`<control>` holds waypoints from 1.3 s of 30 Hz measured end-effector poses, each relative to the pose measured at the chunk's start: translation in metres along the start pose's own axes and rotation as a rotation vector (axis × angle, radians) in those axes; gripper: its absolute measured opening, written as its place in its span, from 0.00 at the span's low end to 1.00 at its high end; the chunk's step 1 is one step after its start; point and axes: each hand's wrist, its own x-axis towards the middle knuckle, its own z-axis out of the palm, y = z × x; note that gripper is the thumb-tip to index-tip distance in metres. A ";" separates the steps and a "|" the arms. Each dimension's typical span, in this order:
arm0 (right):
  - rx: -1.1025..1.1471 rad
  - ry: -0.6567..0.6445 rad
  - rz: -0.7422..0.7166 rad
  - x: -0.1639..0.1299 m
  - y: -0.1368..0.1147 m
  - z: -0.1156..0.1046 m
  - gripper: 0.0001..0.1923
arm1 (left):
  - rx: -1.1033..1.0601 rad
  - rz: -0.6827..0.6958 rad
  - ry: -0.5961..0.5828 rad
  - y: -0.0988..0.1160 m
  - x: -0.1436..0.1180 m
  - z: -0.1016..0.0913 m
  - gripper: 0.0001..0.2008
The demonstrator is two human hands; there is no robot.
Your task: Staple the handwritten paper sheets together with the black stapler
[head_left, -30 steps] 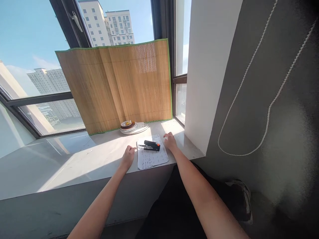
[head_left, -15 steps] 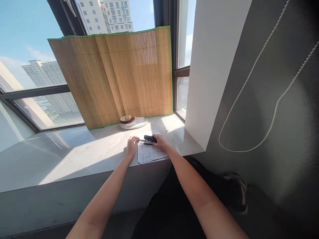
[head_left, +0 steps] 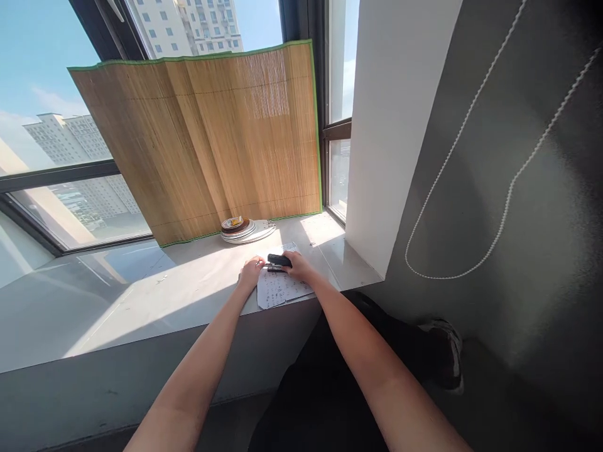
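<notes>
- Two hands meet at one spot on the pale stone worktop [head_left: 141, 295], over a sheet of paper [head_left: 277, 290] that lies at the front edge, its near corner hanging a little past the rim.
- The black stapler [head_left: 277, 260] lies on the far end of the paper, long side across the view, directly between the two hands.
- The right hand [head_left: 298, 265] is at 3 o'clock of the stapler; its grip is wrapped over the stapler's right end, fingers curled down on the black top.
- The left hand [head_left: 250, 272] is at 9 o'clock of the stapler, at the paper's left edge; its fingertips reach to the stapler's metal nose. Whether this grip pinches anything or just touches, I cannot tell; the fingers are bent close together.
- A stack of plates [head_left: 245, 231] stands at 12 o'clock of the stapler, well apart, with a small brown dish on top.
- A bamboo mat [head_left: 202, 138] with a green border leans upright against the window behind the plates.
- A white bead cord [head_left: 471, 119] loops on the dark wall at 3 o'clock.
</notes>
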 end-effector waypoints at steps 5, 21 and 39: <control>0.043 0.036 -0.003 0.001 -0.002 -0.001 0.12 | -0.098 0.020 0.003 -0.001 -0.001 -0.002 0.13; 0.134 0.145 -0.079 0.003 -0.007 -0.001 0.11 | -0.449 -0.245 0.209 -0.011 -0.013 -0.010 0.15; 0.144 0.194 -0.050 0.003 -0.020 0.007 0.10 | -0.256 0.133 -0.091 0.011 -0.014 -0.015 0.17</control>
